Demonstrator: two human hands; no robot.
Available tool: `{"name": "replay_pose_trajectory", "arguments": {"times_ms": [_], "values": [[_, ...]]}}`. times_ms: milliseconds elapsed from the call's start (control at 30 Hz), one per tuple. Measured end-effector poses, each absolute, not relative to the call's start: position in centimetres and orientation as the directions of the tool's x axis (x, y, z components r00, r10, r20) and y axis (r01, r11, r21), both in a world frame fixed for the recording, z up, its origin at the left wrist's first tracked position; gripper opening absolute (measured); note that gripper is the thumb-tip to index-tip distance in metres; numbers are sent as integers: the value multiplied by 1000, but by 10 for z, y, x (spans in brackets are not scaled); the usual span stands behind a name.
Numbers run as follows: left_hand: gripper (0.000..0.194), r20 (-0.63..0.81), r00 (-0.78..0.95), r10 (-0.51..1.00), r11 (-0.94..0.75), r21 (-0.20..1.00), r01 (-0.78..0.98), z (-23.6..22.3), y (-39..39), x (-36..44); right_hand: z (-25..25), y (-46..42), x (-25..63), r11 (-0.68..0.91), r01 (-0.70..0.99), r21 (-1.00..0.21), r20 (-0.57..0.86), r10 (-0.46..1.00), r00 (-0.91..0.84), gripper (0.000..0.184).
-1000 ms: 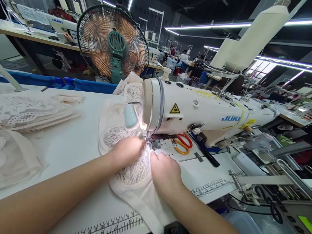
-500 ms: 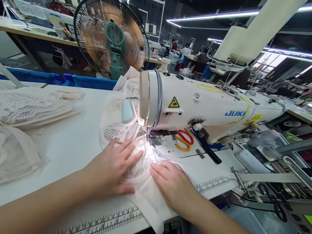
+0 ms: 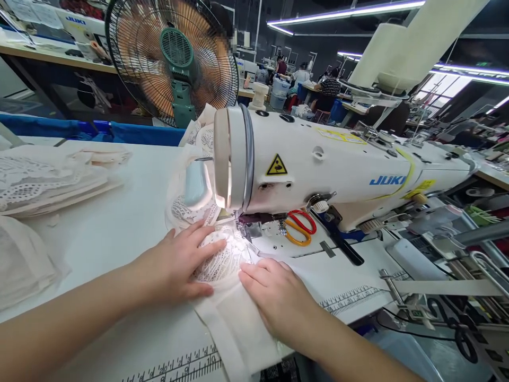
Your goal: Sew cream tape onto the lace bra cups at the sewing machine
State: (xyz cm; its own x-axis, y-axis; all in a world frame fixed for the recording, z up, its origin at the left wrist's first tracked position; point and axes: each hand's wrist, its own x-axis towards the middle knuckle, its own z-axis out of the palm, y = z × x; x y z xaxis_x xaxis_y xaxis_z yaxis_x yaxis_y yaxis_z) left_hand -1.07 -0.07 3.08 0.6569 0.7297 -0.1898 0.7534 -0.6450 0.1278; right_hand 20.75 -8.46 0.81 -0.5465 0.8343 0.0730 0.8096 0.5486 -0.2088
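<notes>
Drawn back from the metal presser foot point(image 3: 242, 229), our open left hand point(image 3: 178, 262) now seemingly steadies the cream lace-panelled fabric point(image 3: 219, 264), where our right hand point(image 3: 275, 295) rests, its grip unclear.

The lace cloth point(image 3: 218, 263) is thin and bumpy, full of tiny holes. The plain cloth point(image 3: 244, 318) joined to it looks soft, smooth and not shiny. The cloth pile point(image 3: 51, 178) on the left has lacy bits too. The table point(image 3: 95, 233) is smooth, with a little shine. The sewing machine point(image 3: 294, 143) looks like smooth painted metal, a bit glossy. The scissor handles point(image 3: 310, 230) look like shiny plastic. The fan point(image 3: 176, 50) has a green middle that looks like plastic, and a thin wire cage. The metal rod point(image 3: 392, 288) is shiny.
</notes>
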Motion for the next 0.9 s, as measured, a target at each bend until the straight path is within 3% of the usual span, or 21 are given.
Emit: {"name": "replay_pose_trajectory", "arguments": {"times_ms": [300, 533, 700, 800, 900], "values": [[65, -133, 705, 697, -678, 197, 708, 28, 34, -20, 6, -73, 201, 518, 844, -138, 86, 855, -511, 41], [65, -273, 650, 709, -596, 261, 759, 28, 61, -21, 13, -62, 187, 446, 892, -78, -14, 894, -448, 40], [66, -315, 595, 740, -548, 230, 804, 31, 77, -19, 13, -54, 173, 415, 909, -22, -77, 906, -416, 39], [68, -339, 619, 709, -583, 212, 784, 33, 86, -16, 16, -50, 168, 408, 912, -30, -77, 909, -409, 29], [69, -347, 649, 677, -631, 181, 755, 36, 94, -13, 20, -49, 168, 407, 913, -15, -117, 907, -405, 34]]}}
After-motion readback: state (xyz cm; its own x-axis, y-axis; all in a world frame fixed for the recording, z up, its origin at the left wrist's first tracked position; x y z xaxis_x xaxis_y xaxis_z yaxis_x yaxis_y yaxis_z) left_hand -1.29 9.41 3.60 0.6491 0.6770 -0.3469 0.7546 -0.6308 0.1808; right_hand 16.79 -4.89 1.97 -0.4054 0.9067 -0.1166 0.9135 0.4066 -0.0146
